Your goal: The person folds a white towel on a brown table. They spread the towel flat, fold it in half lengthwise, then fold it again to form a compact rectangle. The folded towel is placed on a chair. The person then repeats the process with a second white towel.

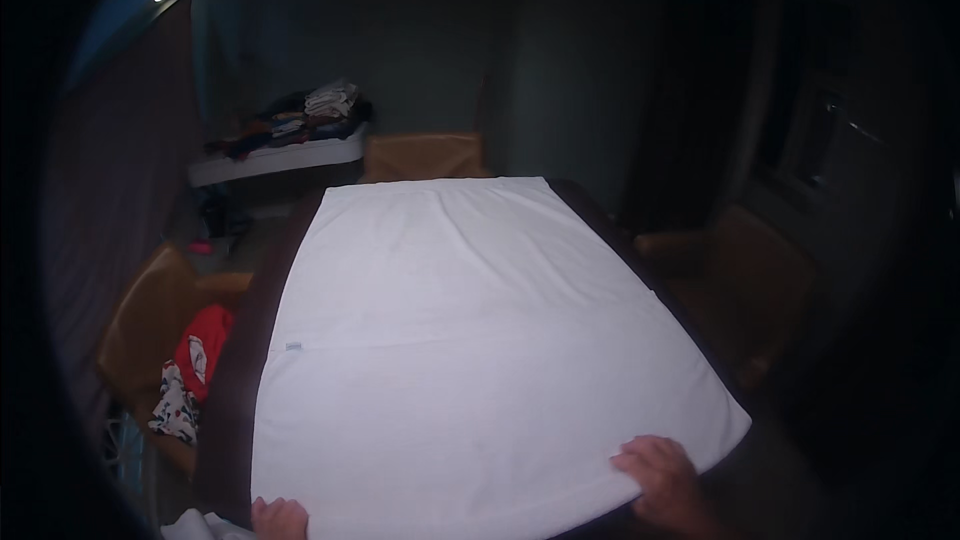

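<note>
A large white cloth (465, 390) lies spread over a dark table (232, 390). Across its middle runs a seam or edge line, with a small label (293, 346) at the left end. Shallow wrinkles cross its far half. At the near left corner, my left hand (280, 519) has its fingers curled on the cloth's edge; the picture's lower rim cuts off the rest. My right hand (660, 474) grips the near edge towards the right corner, fingers on top. The thumb's hold underneath is hidden.
Tan chairs stand at the left (142, 315), far end (424, 154) and right (757, 285). Red and patterned clothes (202, 349) lie on the left chair. Folded clothes (300, 120) are piled on a white ironing board (281, 161). Another white cloth (199, 526) shows at lower left.
</note>
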A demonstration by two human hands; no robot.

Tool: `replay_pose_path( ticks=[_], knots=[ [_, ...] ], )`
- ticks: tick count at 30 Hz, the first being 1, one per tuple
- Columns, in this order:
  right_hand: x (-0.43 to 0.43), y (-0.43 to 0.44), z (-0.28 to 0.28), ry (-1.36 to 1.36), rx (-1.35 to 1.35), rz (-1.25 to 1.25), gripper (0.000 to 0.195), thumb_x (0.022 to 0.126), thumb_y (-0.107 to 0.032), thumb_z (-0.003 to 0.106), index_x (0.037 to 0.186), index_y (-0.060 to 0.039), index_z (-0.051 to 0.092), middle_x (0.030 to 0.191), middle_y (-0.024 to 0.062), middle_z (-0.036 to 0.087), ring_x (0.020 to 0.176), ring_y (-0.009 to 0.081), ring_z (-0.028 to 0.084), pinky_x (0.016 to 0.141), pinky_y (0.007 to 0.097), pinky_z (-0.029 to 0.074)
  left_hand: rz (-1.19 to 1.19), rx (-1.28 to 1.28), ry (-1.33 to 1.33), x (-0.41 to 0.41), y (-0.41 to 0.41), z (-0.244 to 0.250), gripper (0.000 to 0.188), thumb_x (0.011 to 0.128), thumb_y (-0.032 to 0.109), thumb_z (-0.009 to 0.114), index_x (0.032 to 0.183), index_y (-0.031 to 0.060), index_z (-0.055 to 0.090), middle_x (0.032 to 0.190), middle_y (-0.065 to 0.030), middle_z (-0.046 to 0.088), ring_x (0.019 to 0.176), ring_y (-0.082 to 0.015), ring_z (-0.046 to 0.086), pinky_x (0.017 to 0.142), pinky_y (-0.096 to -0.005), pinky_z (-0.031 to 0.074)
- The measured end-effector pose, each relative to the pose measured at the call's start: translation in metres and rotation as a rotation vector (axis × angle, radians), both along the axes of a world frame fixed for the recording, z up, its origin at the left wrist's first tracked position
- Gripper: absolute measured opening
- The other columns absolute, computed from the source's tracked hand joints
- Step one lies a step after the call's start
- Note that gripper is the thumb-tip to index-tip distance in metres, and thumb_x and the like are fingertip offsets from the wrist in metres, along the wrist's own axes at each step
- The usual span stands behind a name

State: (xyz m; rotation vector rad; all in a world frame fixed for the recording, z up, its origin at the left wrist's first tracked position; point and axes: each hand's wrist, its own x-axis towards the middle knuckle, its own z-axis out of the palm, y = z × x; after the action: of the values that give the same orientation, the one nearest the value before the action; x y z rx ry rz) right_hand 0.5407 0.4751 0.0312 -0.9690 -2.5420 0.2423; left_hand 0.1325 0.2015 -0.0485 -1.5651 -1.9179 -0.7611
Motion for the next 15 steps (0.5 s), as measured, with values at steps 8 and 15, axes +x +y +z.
replay_pose_path(
  ticks=[8, 15],
  knots=[
    [0.145, 0.059, -0.085, 0.227, 0.438, -0.516, 0.015, 0.085, -0.017, 0.070, 0.096, -0.0079, 0.076, 0.114, 0.0150, 0.072, 0.119, 0.0385, 0.066, 0.107, 0.0521, 0.047, 0.028, 0.085, -0.045, -0.038, -0.018, -0.016, 0.037, 0.101, 0.023, 0.074, 0.125, -0.0050, 0.073, 0.123, -0.0228, 0.075, 0.118, -0.0442, 0.071, 0.109, -0.0561, 0.054],
    [0.183, 0.089, -0.110, 0.528, 0.325, -0.491, 0.013, 0.086, -0.008, 0.074, 0.099, -0.0069, 0.077, 0.124, 0.0151, 0.074, 0.128, 0.0372, 0.065, 0.111, 0.0500, 0.050, -0.066, 0.090, -0.302, -0.042, -0.055, 0.008, 0.028, 0.101, 0.011, 0.072, 0.126, -0.0019, 0.075, 0.134, -0.0238, 0.072, 0.126, -0.0407, 0.069, 0.111, -0.0482, 0.054]
  ],
)
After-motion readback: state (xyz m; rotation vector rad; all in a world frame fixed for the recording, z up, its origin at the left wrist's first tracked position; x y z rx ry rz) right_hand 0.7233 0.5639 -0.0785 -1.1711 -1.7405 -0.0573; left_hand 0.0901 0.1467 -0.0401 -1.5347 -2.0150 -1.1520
